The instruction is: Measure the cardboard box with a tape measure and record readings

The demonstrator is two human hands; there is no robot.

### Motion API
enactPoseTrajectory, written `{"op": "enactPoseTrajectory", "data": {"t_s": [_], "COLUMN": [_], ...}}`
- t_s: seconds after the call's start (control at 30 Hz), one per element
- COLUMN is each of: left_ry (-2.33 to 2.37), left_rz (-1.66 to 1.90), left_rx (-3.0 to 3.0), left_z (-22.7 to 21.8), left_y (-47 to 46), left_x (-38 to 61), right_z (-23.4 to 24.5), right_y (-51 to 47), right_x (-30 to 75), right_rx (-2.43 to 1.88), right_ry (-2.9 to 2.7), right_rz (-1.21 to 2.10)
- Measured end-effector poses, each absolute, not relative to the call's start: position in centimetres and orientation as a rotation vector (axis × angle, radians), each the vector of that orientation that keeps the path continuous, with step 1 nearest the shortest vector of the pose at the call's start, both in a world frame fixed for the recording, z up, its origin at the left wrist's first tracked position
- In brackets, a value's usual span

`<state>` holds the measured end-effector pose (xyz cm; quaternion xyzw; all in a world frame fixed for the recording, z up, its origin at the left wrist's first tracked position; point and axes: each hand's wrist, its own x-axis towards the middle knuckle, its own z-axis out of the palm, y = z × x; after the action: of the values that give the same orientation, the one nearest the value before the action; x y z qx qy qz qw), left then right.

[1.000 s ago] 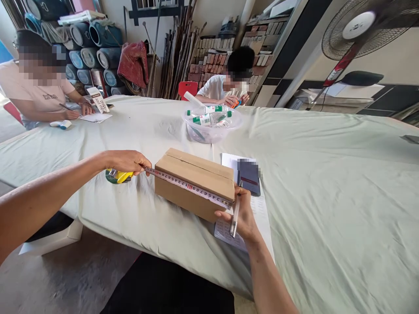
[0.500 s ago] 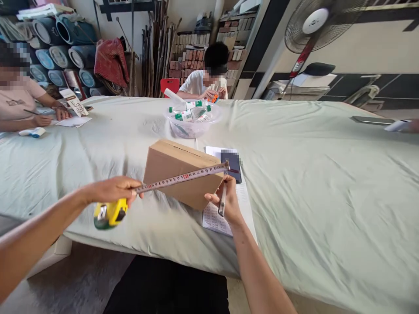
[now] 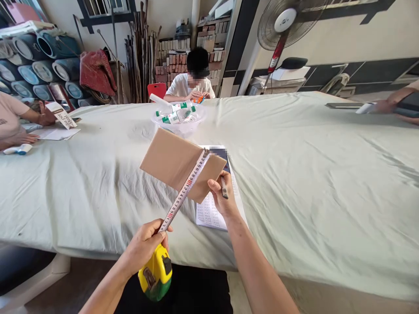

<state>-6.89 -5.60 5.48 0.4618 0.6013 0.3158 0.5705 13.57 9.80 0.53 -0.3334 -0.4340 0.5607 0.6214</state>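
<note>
A brown cardboard box (image 3: 170,159) is tilted up off the cloth-covered table (image 3: 294,174), its broad face towards me. My right hand (image 3: 220,196) grips its near right corner and also holds a pen (image 3: 224,190). My left hand (image 3: 146,242) is closed on a yellow and green tape measure (image 3: 156,274) at the table's near edge. The tape's blade (image 3: 186,192) runs from that hand up across the box, with its hook at the far edge. Under the box lie a printed sheet (image 3: 211,211) and a dark phone (image 3: 220,153).
A clear bowl of small bottles (image 3: 178,117) stands behind the box. One person sits at the far end, another at the left with papers (image 3: 54,133), and a third person's hand (image 3: 381,106) shows at the right. A standing fan (image 3: 283,24) is behind the table.
My left hand has pulled the tape measure back towards me and below the table edge. The box has tipped up further, and the blade now crosses its face front to back instead of along its length.
</note>
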Motion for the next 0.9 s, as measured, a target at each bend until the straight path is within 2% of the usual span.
{"op": "enactPoseTrajectory", "data": {"t_s": [0.27,0.57,0.67,0.9], "left_ry": [1.397,1.306,1.293,1.189], "left_rz": [0.779,0.800,0.799,0.808], "left_rx": [1.104,0.987,0.960,0.810], "left_z": [4.0,3.8,3.7,4.0], "left_y": [-6.1,-6.2,-6.6,-7.3], "left_x": [-6.9,-6.9,-7.3,-8.4], "right_z": [1.0,1.3,0.9,-1.0], "right_y": [9.5,9.3,9.5,9.9], "right_x": [13.6,12.8,12.2,10.5], "right_rx": [-0.751,-0.647,-0.648,-0.736], "right_ry": [-0.915,-0.938,-1.047,-1.587], "right_rz": [1.495,1.512,1.367,0.746]}}
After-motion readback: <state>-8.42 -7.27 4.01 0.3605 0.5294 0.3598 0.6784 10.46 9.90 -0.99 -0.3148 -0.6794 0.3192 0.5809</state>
